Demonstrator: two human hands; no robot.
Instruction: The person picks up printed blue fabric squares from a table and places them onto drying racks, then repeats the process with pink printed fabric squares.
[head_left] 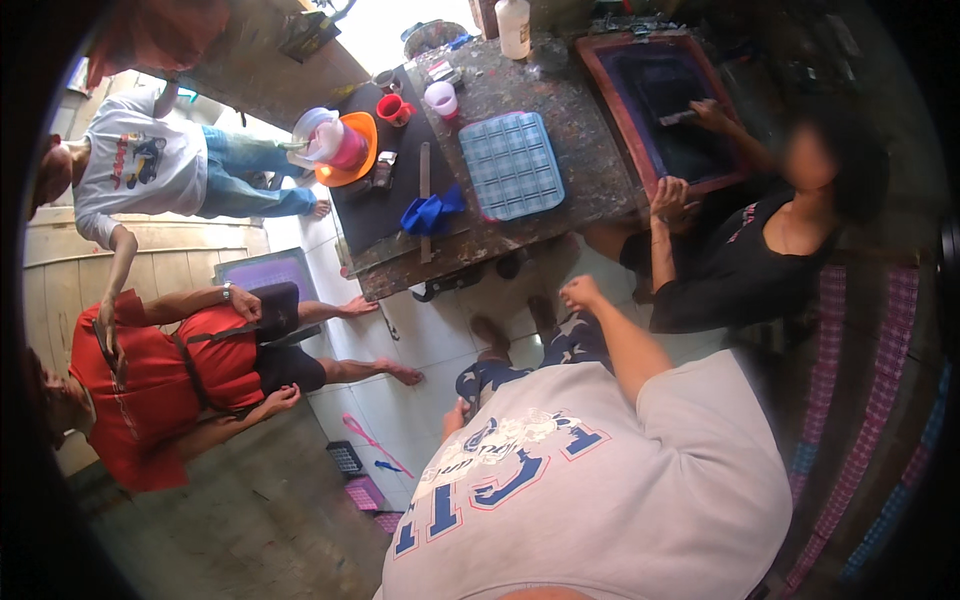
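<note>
**Tool working across the dark screen while the wearer's grip is hanging free**

At the upper right of the frame, a co-worker in black (745, 255) is bending over a framed screen (675, 152) and holding a pale flat tool (677, 118) against its dark face. The screen is lying on the right end of the paint-flecked tabletop (592, 135). Doing this well would likely be calling for even pressure, overlapping strokes and a frame that is not sliding; the co-worker's other hand, resting by the screen's lower corner, is probably helping to steady it. Anyone standing nearby would do best by keeping arms clear of that stroke.

The wearer's right grip (578, 292), at the centre of the frame, is curling loosely, almost closed, with nothing visible inside. It is hanging apart from the tabletop, just below its near edge in the view. The left grip (455, 416), lower centre, is partly disappearing behind the grey shirt (600, 450) beside the thigh; how far open it is, or whether it is holding anything, I cannot tell. A blue checked panel (512, 165) is lying flat at upper centre, with a blue cloth (432, 210) to its left.
</note>
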